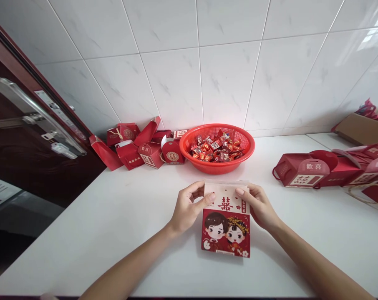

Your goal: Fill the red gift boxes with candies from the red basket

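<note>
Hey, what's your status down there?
Both hands, left and right, on the red-and-white packet. Packet above the white table. Red basket of sweets just beyond; nothing between hands and packet.

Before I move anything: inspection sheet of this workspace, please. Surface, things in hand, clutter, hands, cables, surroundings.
Surface: white tabletop, smooth, against the wall.
Things in hand: printed packet, red and cream, with two cartoon figures.
Clutter: red basket of wrapped sweets beyond the packet; left boxes, red, crowded beside the basket, some with raised flaps; right boxes, red; brown carton at far right.
Hands: left hand and right hand each grip an upper side of the packet, thumbs in front.
Cables: nothing seen.
Surroundings: tiled wall behind; dark door at left, keys hanging by its handle.
</note>
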`<state>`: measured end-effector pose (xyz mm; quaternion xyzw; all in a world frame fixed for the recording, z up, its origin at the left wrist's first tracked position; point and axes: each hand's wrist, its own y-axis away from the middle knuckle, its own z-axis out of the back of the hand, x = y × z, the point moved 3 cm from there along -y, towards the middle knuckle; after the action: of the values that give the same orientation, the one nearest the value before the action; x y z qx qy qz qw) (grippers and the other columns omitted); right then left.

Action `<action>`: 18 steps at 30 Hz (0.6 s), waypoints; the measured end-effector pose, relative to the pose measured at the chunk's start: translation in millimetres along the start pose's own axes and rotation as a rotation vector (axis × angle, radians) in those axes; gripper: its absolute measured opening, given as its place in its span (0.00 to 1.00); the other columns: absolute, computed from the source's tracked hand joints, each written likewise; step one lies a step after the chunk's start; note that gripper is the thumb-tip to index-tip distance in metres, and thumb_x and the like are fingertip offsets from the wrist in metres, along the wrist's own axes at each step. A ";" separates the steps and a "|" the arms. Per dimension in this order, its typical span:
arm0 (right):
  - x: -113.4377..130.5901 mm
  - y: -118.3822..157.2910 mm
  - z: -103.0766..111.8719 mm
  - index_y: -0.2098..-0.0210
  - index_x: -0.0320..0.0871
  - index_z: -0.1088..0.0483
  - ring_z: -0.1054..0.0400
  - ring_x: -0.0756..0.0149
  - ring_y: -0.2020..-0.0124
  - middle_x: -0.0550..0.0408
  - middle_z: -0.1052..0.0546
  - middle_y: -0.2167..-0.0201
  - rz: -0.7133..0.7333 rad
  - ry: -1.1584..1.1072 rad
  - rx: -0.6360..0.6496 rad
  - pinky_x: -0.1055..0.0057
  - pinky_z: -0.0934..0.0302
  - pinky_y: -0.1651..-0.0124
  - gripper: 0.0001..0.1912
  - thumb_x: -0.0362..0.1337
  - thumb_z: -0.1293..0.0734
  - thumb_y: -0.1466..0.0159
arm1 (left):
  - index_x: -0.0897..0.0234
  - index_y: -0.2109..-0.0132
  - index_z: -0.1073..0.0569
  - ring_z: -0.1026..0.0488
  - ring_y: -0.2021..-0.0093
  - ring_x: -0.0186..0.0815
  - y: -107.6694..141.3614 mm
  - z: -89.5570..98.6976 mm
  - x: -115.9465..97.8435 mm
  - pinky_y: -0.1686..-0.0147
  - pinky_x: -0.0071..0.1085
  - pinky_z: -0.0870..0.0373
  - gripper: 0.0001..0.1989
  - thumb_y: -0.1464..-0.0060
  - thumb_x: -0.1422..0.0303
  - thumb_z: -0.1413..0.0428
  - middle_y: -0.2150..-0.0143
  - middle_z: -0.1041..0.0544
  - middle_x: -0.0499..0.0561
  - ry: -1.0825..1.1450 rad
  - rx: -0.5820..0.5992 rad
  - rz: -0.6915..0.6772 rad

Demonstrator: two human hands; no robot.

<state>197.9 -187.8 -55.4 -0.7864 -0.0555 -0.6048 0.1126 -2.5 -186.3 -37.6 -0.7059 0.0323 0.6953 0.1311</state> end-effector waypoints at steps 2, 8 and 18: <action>1.4 -0.4 3.7 0.66 0.44 0.22 0.23 0.55 0.64 0.51 0.18 0.68 0.048 0.038 0.026 0.63 0.29 0.61 0.21 0.56 0.27 0.39 | 0.67 0.59 0.18 0.23 0.63 0.39 -1.4 1.2 -2.1 0.59 0.33 0.25 0.16 0.49 0.59 0.30 0.65 0.18 0.53 0.001 0.012 0.005; 7.1 -2.1 11.7 0.67 0.44 0.20 0.25 0.58 0.66 0.51 0.19 0.69 0.126 0.109 0.097 0.64 0.30 0.60 0.20 0.56 0.29 0.36 | 0.66 0.59 0.16 0.24 0.67 0.36 -4.0 8.3 -5.7 0.63 0.30 0.25 0.15 0.48 0.58 0.31 0.67 0.17 0.51 -0.023 -0.028 -0.038; 7.4 -1.4 7.9 0.80 0.42 0.30 0.40 0.69 0.75 0.57 0.32 0.79 0.144 0.187 -0.095 0.72 0.42 0.72 0.27 0.57 0.27 0.38 | 0.66 0.60 0.15 0.25 0.69 0.34 -3.4 7.0 -6.5 0.65 0.28 0.27 0.13 0.45 0.60 0.33 0.70 0.19 0.50 -0.061 -0.016 -0.095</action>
<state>206.9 -184.9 -50.1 -0.7328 0.0405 -0.6679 0.1232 -8.8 -182.3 -30.7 -0.6862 -0.0109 0.7097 0.1590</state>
